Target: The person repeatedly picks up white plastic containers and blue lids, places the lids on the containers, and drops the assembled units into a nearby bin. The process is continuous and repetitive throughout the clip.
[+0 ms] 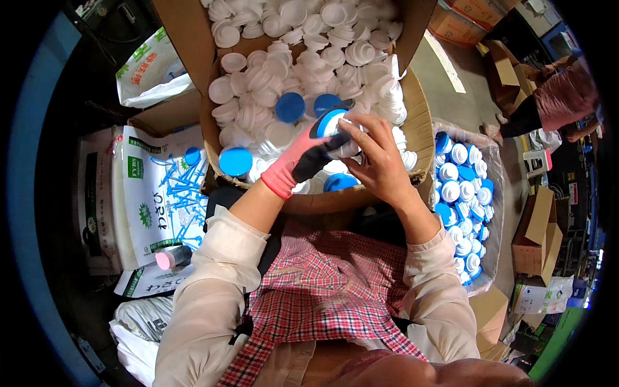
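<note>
My left hand (pixel 302 158), in a pink and black glove, is closed round a blue and white plastic cap (pixel 331 122) above a cardboard box (pixel 422 119). Bare fingers of my right hand (pixel 382 155) curl against the white side of that same cap, partly hiding it. White plastic caps (pixel 271 80) fill the box beneath. Among them lie several blue round pieces: one blue disc (pixel 290 108) just beyond my left hand, another blue disc (pixel 235 162) by the near left wall, and a blue piece (pixel 340 182) below my hands.
To the right, a clear-lined container holds blue and white caps (pixel 461 200). Thin blue plastic pieces (pixel 180 197) lie on a printed white sack (pixel 138 213) at left, near a pink-capped bottle (pixel 171 258). Another person (pixel 564 100) stands at far right among open cartons (pixel 538 235).
</note>
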A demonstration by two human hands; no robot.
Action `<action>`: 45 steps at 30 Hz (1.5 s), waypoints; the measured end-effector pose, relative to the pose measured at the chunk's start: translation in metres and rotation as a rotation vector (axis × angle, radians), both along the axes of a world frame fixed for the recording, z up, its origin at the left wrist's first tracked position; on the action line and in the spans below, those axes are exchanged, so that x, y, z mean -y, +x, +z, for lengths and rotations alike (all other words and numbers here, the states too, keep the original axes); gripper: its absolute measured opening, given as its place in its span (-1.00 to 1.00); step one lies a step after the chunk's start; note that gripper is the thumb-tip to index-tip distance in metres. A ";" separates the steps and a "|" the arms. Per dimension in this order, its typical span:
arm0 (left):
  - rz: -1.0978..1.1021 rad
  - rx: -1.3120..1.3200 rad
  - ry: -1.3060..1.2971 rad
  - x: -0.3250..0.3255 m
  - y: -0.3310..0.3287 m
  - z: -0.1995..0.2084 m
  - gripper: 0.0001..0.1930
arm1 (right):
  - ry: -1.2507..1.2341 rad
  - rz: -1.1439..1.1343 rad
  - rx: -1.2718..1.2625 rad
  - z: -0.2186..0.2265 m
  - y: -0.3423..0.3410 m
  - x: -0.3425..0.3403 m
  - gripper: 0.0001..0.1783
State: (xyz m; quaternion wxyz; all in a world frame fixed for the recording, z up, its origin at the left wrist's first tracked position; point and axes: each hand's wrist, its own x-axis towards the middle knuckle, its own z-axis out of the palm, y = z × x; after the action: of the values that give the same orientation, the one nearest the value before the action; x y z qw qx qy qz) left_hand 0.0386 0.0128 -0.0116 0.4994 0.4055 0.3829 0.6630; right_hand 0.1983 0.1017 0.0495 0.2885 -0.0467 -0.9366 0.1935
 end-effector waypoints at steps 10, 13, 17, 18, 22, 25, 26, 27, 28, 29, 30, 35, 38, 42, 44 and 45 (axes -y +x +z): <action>0.111 -0.260 0.084 -0.011 0.029 -0.008 -0.25 | -1.004 -0.404 -0.329 -0.053 -0.023 -0.027 -0.37; 0.136 -0.104 -0.210 -0.012 0.024 -0.024 -0.37 | -0.918 -0.504 -0.300 -0.065 -0.019 -0.041 -0.33; 0.306 -0.491 -0.155 -0.011 0.029 -0.026 -0.50 | -0.846 -0.660 -0.336 -0.065 -0.023 -0.037 -0.20; 0.301 -0.455 -0.149 -0.008 0.036 -0.020 -0.52 | -0.874 -0.636 -0.313 -0.067 -0.022 -0.038 -0.20; 0.395 -0.534 -0.159 -0.005 0.041 -0.027 -0.55 | -0.929 -0.604 -0.275 -0.080 -0.023 -0.046 -0.21; 0.378 -0.420 -0.206 -0.008 0.030 -0.030 -0.58 | -1.032 -0.645 -0.194 -0.073 -0.028 -0.049 -0.29; 0.391 -0.135 -0.154 -0.010 0.029 -0.039 -0.63 | -1.085 -0.664 -0.153 -0.070 -0.028 -0.049 -0.32; 0.414 -0.183 -0.229 -0.016 0.022 -0.041 -0.66 | -1.147 -0.503 -0.189 -0.069 -0.022 -0.052 -0.41; 0.287 0.005 -0.244 -0.013 0.018 -0.027 -0.66 | -1.219 -0.335 -0.227 -0.071 -0.014 -0.049 -0.48; 0.153 0.191 -0.265 -0.009 0.015 -0.012 -0.65 | -1.280 -0.168 -0.268 -0.072 -0.005 -0.045 -0.51; 0.135 0.133 -0.274 -0.011 0.014 -0.010 -0.62 | -1.225 -0.104 -0.182 -0.065 0.002 -0.044 -0.52; 0.228 -0.410 -0.218 -0.006 -0.020 -0.030 -0.49 | -1.097 -0.187 -0.298 -0.036 0.075 -0.055 -0.34; 0.408 -1.263 -0.483 0.001 -0.059 -0.018 -0.45 | -0.896 -0.635 -0.464 -0.053 0.190 -0.088 -0.35; 0.320 -1.691 -0.833 0.033 -0.106 -0.037 -0.43 | -0.633 -1.455 -0.569 -0.106 0.361 -0.126 -0.26; 0.274 -1.751 -0.923 0.044 -0.108 -0.039 -0.38 | -0.480 -1.671 -0.469 -0.136 0.429 -0.139 -0.20; 0.254 -1.760 -0.959 0.048 -0.109 -0.041 -0.36 | -0.435 -1.734 -0.422 -0.149 0.450 -0.144 -0.17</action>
State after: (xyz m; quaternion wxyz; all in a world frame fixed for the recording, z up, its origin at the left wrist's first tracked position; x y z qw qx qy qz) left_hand -0.0700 -0.0351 -0.0526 0.0753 0.4633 0.8817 -0.0473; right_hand 0.6482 0.2459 -0.0993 0.4825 -0.7497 -0.4447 0.0858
